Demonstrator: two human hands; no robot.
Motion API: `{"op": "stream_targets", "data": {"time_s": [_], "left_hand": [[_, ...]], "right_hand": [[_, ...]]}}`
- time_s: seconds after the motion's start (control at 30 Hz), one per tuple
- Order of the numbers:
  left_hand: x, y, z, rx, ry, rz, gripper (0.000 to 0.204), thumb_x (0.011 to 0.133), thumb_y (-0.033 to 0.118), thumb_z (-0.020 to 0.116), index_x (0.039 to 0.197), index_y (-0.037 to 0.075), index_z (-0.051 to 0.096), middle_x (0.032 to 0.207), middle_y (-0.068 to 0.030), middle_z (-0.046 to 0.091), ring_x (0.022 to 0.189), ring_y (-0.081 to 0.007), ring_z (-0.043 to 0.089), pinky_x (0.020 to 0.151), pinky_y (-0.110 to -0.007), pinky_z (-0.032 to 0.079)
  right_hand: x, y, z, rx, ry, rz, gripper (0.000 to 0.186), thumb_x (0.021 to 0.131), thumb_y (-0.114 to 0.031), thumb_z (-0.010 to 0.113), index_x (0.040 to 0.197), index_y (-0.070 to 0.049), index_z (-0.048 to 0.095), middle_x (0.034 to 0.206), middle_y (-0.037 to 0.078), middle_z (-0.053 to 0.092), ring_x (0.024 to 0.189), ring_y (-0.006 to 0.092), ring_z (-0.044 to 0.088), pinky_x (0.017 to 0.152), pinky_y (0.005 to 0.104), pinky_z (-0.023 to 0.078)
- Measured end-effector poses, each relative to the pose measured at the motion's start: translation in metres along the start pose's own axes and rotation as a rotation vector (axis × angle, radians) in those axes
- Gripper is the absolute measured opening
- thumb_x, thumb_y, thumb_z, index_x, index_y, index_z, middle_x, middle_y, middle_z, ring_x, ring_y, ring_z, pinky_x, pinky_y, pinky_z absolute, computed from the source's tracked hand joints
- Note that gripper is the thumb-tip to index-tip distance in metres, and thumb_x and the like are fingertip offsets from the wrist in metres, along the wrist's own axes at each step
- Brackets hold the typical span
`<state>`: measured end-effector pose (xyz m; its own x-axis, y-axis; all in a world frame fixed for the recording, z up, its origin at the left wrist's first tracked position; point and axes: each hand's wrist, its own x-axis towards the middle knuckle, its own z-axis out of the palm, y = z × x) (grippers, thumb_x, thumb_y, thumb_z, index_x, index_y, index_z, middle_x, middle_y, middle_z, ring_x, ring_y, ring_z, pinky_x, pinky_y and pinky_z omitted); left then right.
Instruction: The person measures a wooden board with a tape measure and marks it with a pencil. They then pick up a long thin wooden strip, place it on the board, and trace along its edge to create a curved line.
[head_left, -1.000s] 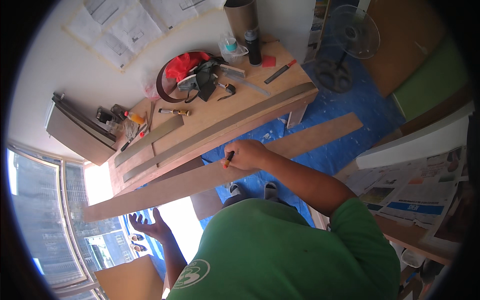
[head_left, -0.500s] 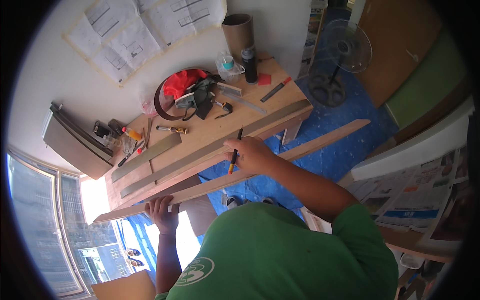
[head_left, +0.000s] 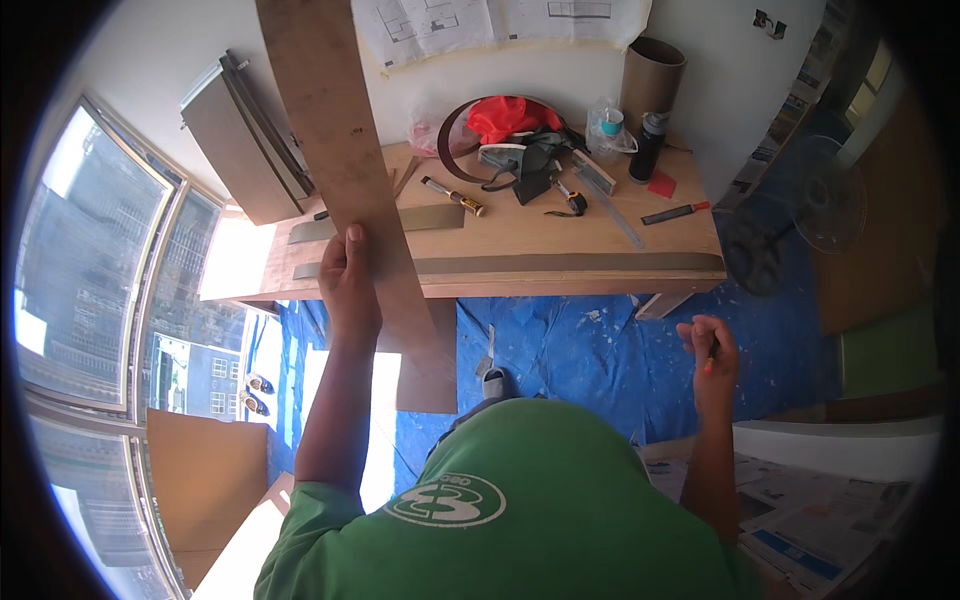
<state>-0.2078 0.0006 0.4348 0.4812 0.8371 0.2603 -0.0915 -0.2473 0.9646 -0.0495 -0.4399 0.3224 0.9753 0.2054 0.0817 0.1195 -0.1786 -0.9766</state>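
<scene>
My left hand point(head_left: 350, 290) is closed around the edge of a long, flat wooden board point(head_left: 335, 120). The board stands tilted up in front of the workbench, its upper end running out past the top of the view. My thumb lies on its brown face, while the fingers behind it are mostly hidden. Well to the right, off the bench's front edge, my right hand point(head_left: 712, 350) is curled around a slim black pen point(head_left: 709, 367) with a red end. Most of the pen is covered by the fingers.
On the wooden workbench point(head_left: 560, 230) lie long thin strips point(head_left: 570, 264), a chisel point(head_left: 455, 195), a tape measure point(head_left: 572, 203), a red cloth point(head_left: 505, 120) and a dark bottle point(head_left: 648, 150). Windows point(head_left: 75, 260) stand left. A fan point(head_left: 825, 195) stands right, above blue floor sheeting point(head_left: 560, 350).
The long board has swung from lying crosswise to standing steeply upward in my left hand. My right hand has moved away to the right with the pen. The view has turned left.
</scene>
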Motion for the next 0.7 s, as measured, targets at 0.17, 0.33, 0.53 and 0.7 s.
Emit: {"op": "stream_targets", "data": {"time_s": [0.17, 0.33, 0.53, 0.7], "left_hand": [[0.011, 0.003, 0.004, -0.032, -0.042, 0.151, 0.037, 0.108, 0.036, 0.068, 0.111, 0.000, 0.071, 0.099, -0.0059, 0.074, 0.086, -0.0100, 0.066, 0.076, -0.027, 0.053], [-0.008, -0.026, 0.027, -0.259, 0.048, -0.073, 0.034, 0.107, 0.036, 0.068, 0.118, 0.003, 0.065, 0.101, -0.0074, 0.074, 0.086, -0.0155, 0.072, 0.071, -0.030, 0.059], [-0.031, -0.087, 0.028, -0.366, 0.137, -0.407, 0.034, 0.105, 0.038, 0.071, 0.115, 0.008, 0.057, 0.104, -0.0063, 0.070, 0.090, -0.0174, 0.071, 0.075, -0.033, 0.059], [-0.036, -0.152, 0.029, -0.487, 0.120, -0.589, 0.036, 0.108, 0.038, 0.066, 0.125, 0.009, 0.052, 0.120, -0.0062, 0.066, 0.108, -0.0210, 0.066, 0.093, -0.042, 0.052]], "right_hand": [[-0.015, 0.020, 0.024, -0.166, -0.236, 0.029, 0.052, 0.095, -0.034, 0.083, 0.135, -0.004, 0.066, 0.131, 0.019, 0.071, 0.120, 0.0286, 0.069, 0.102, 0.0367, 0.053], [-0.007, 0.021, 0.008, -0.450, -0.300, -0.214, 0.080, 0.081, -0.031, 0.093, 0.149, -0.010, 0.056, 0.160, 0.024, 0.050, 0.155, 0.0423, 0.039, 0.121, 0.0502, 0.041], [0.020, 0.038, -0.031, -0.678, -0.187, -0.346, 0.103, 0.068, -0.024, 0.098, 0.157, -0.015, 0.048, 0.167, 0.023, 0.040, 0.158, 0.0507, 0.027, 0.125, 0.0557, 0.036], [0.051, 0.048, -0.042, -0.821, -0.226, -0.313, 0.103, 0.068, -0.017, 0.097, 0.158, -0.014, 0.047, 0.169, 0.025, 0.035, 0.157, 0.0524, 0.027, 0.125, 0.0567, 0.035]]}}
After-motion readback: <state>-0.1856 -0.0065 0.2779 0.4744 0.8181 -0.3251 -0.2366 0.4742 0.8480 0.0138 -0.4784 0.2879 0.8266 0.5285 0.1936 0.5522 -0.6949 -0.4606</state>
